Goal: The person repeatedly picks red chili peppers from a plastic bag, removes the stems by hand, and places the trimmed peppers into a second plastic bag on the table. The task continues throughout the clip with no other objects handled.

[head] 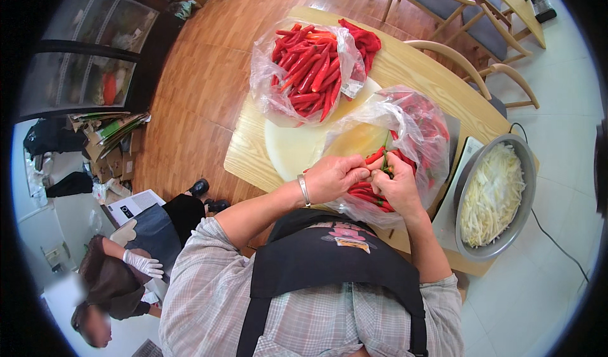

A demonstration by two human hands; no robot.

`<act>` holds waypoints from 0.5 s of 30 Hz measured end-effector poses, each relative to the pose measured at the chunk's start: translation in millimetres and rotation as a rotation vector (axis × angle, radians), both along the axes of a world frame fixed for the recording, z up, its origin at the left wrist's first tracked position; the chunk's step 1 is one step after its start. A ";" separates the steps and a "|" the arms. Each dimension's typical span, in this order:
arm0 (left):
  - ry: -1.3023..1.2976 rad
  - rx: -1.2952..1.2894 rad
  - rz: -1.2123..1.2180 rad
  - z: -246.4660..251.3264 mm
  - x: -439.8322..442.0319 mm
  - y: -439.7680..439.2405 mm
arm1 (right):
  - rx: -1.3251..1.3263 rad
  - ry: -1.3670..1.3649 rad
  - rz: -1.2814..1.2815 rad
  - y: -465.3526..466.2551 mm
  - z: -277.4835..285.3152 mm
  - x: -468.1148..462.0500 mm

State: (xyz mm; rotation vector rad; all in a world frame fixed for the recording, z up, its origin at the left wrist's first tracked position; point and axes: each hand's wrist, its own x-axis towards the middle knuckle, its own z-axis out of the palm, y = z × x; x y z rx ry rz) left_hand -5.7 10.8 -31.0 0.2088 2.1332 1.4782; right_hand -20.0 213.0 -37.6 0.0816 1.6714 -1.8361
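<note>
My left hand (pixel 338 179), with a metal bangle at the wrist, grips red chili peppers; how many is hidden by the fingers. Close against it, my right hand (pixel 398 181) pinches green chili stems (pixel 385 162) between thumb and fingers. Both hands are over the mouth of a clear plastic bag (pixel 361 112), whose sides spread around them. Inside that bag lie red chilies (pixel 368 196), some below my hands and more at its right. Farther off, a second open plastic bag (pixel 261 88) is heaped with stemless-looking red chilies (pixel 306 65).
Beneath the bags is a round white board (pixel 280 150) on a wooden table (pixel 244 141). A metal bowl of pale shreds (pixel 494 195) stands at the right. Red mesh (pixel 368 43) lies behind the far bag. Chairs (pixel 451 62) stand beyond; a gloved person (pixel 114 271) sits at the left.
</note>
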 end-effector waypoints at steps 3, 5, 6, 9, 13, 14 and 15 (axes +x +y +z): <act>-0.072 0.093 0.061 2.2 3.0 0.4 | -0.141 -0.151 -0.067 -2.6 8.0 -5.8; -0.091 0.184 0.120 2.9 6.3 0.8 | -0.269 -0.280 -0.128 -3.5 8.0 -8.5; -0.093 0.174 0.130 4.7 6.0 0.2 | -0.333 -0.325 -0.155 -3.1 2.2 -8.7; -0.021 0.122 0.139 8.4 5.2 -2.9 | -0.463 -0.451 -0.224 -6.4 -7.0 -10.3; 0.280 0.108 0.198 8.5 1.2 -5.5 | -0.665 -0.544 -0.298 -15.6 -9.5 -14.2; 0.356 0.132 0.238 8.8 -0.9 -5.8 | -0.714 -0.537 -0.297 -17.9 -8.2 -15.0; 0.296 0.144 0.378 8.5 -7.0 -9.4 | -0.764 -0.527 -0.294 -20.3 -5.5 -16.6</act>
